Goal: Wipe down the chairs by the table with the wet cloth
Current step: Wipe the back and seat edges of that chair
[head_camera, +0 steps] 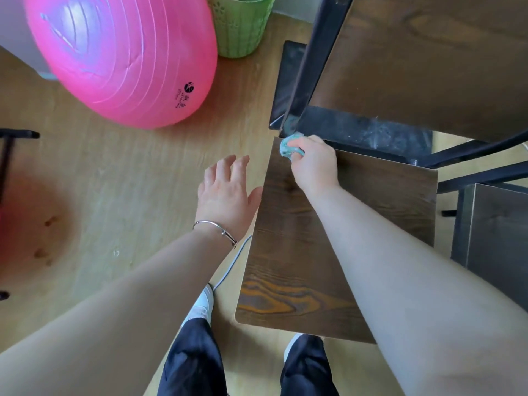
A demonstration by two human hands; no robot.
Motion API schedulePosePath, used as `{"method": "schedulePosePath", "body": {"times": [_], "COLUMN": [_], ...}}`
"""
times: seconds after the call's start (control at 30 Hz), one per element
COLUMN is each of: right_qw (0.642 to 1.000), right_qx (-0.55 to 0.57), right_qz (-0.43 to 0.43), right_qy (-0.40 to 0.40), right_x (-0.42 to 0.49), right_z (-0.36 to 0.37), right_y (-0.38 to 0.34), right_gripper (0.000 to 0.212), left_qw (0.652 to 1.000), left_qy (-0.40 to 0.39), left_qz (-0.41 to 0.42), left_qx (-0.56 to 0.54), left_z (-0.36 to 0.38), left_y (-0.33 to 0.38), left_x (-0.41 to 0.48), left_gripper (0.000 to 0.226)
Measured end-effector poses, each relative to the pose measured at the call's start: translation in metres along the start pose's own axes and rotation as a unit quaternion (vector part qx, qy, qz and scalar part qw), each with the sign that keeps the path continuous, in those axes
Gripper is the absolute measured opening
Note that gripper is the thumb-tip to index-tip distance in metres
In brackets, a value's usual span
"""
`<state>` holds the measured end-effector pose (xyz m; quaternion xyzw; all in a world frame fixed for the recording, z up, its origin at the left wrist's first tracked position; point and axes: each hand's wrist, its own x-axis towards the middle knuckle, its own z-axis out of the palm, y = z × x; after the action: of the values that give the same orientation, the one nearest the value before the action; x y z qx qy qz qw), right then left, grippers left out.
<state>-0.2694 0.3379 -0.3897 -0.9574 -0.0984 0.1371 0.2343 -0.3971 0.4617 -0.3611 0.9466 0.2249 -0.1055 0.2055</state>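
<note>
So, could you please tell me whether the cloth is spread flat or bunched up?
Bunched up: the cloth is a small wad gripped in the right hand, at the chair seat's far corner.

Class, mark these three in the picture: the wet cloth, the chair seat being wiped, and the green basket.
Crumpled teal wet cloth (pixel 288 146), head view: exposed bunch beyond the fingers.
Dark wood-grain chair seat (pixel 288 270), head view: bare middle.
Pale green plastic basket (pixel 240 27), head view: patterned side wall.

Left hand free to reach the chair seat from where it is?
Probably yes. The left hand is open and empty, hovering right beside the seat edge; nothing lies between. The right hand with the cloth works the far corner.
</note>
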Motion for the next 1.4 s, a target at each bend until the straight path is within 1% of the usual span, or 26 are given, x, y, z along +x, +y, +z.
{"method": "schedulePosePath", "body": {"times": [0.1, 0.2, 0.27, 0.33, 0.43, 0.5, 0.57, 0.63, 0.73, 0.83, 0.93, 1.03, 1.13, 1.2, 1.23, 1.33, 1.4], "right_qw": [0.999, 0.994, 0.988, 0.983, 0.982, 0.988, 0.997, 1.0, 0.999, 0.996, 0.99, 0.982, 0.98, 0.979, 0.977, 0.976, 0.978], "right_qx": [-0.011, -0.026, -0.016, -0.014, -0.003, 0.012, 0.005, -0.008, -0.04, -0.066, -0.073, -0.026, 0.001, 0.004, 0.004, 0.009, 0.02], "right_qz": [-0.036, -0.082, -0.13, -0.153, -0.139, -0.119, -0.072, -0.027, -0.012, -0.014, -0.08, -0.146, -0.145, -0.129, -0.127, -0.148, -0.133], "right_qy": [-0.032, -0.061, -0.078, -0.101, -0.13, -0.092, -0.035, -0.005, -0.029, -0.057, -0.094, -0.116, -0.14, -0.16, -0.169, -0.159, -0.162], "right_x": [-0.021, -0.064, -0.097, -0.125, -0.127, -0.101, -0.065, -0.037, -0.023, -0.033, -0.073, -0.13, -0.193, -0.229, -0.244, -0.274, -0.286], "right_z": [0.007, 0.014, 0.016, 0.018, 0.011, 0.001, -0.008, -0.011, -0.007, -0.005, 0.002, 0.014, 0.026, 0.029, 0.03, 0.035, 0.035], "right_y": [0.005, 0.016, 0.03, 0.04, 0.036, 0.027, 0.017, 0.009, 0.003, 0.005, 0.013, 0.03, 0.05, 0.059, 0.064, 0.079, 0.084], "right_gripper": [0.028, 0.026, 0.026, 0.027, 0.029, 0.031, 0.031, 0.032, 0.037, 0.037, 0.033, 0.03, 0.027, 0.027, 0.029, 0.04, 0.041], "left_qw": [1.0, 0.998, 0.995, 0.99, 0.984, 0.981, 0.978, 0.977, 0.979, 0.982, 0.981, 0.981, 0.978, 0.973, 0.971, 0.968, 0.968], "left_qy": [-0.021, -0.038, -0.04, -0.042, -0.035, -0.03, -0.033, -0.04, -0.054, -0.055, -0.06, -0.072, -0.08, -0.086, -0.088, -0.093, -0.092], "left_qz": [0.008, 0.01, 0.026, 0.047, 0.069, 0.085, 0.1, 0.107, 0.105, 0.104, 0.103, 0.104, 0.117, 0.132, 0.138, 0.15, 0.151], "left_qx": [0.02, 0.055, 0.09, 0.126, 0.162, 0.172, 0.178, 0.179, 0.166, 0.151, 0.15, 0.151, 0.156, 0.167, 0.172, 0.18, 0.178], "left_z": [0.002, 0.004, 0.004, 0.003, 0.001, 0.001, 0.002, 0.003, 0.004, 0.002, 0.0, -0.001, -0.003, -0.003, -0.002, 0.001, 0.005], "left_y": [-0.003, -0.01, -0.014, -0.018, -0.022, -0.025, -0.029, -0.031, -0.035, -0.04, -0.044, -0.044, -0.04, -0.036, -0.033, -0.024, -0.016], "left_x": [-0.008, -0.017, -0.023, -0.027, -0.033, -0.036, -0.039, -0.043, -0.051, -0.057, -0.064, -0.069, -0.075, -0.08, -0.083, -0.089, -0.091], "left_gripper": [0.059, 0.061, 0.062, 0.063, 0.064, 0.064, 0.064, 0.064, 0.064, 0.064, 0.064, 0.065, 0.065, 0.065, 0.065, 0.065, 0.065]}}
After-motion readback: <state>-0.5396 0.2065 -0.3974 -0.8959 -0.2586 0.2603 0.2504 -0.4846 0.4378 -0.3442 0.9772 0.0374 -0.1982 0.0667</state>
